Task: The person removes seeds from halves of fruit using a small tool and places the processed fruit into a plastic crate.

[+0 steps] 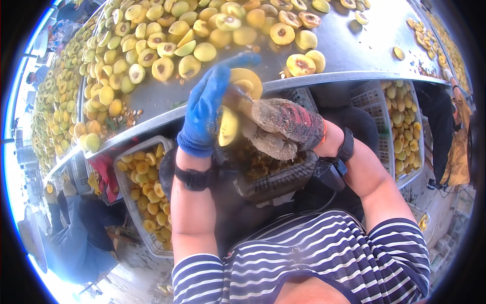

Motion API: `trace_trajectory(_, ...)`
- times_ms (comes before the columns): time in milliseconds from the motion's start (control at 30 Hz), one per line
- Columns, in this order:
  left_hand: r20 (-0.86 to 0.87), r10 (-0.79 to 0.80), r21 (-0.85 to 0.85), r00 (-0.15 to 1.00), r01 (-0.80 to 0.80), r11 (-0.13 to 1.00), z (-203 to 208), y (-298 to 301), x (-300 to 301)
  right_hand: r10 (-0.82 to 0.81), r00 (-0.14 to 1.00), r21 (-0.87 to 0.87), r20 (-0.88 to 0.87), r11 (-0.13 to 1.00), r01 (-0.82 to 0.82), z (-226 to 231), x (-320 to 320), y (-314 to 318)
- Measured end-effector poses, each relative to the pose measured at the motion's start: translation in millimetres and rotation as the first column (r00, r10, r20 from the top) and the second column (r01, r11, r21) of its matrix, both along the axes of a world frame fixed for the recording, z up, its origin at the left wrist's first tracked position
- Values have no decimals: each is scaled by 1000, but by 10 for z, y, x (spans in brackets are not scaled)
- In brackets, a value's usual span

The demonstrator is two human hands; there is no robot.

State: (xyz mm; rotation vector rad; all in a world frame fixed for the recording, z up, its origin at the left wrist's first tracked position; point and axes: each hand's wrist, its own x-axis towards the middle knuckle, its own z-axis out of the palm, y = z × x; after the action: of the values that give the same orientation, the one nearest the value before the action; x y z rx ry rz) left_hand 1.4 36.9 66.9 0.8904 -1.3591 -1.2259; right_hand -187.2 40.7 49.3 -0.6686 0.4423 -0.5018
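Over the near edge of the metal table, my left hand in a blue glove is closed around a cut yellow peach; one half shows by the fingers and another piece beneath the palm. My right hand, in a dirty grey knitted glove with red on it, meets the fruit from the right with fingers curled. Something blurred shows between the right glove and the fruit; its kind cannot be made out. Below both hands stands a crate with dark scraps in it.
Halved peaches heap across the metal table, thickest at left. Crates of halves stand at my left and right. Other people sit nearby: blue clothing at left, dark trousers at right.
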Motion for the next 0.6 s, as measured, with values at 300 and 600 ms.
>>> trace_trajectory(300,396,146,-378,906,16,926,-154,116,163,68,938,-130,-341,984,-119,487,-355,59)
trace_trajectory(600,-36,109,192,993,-100,976,-36,383,130,197,888,-568,-415,707,-422,202,-221,-169)
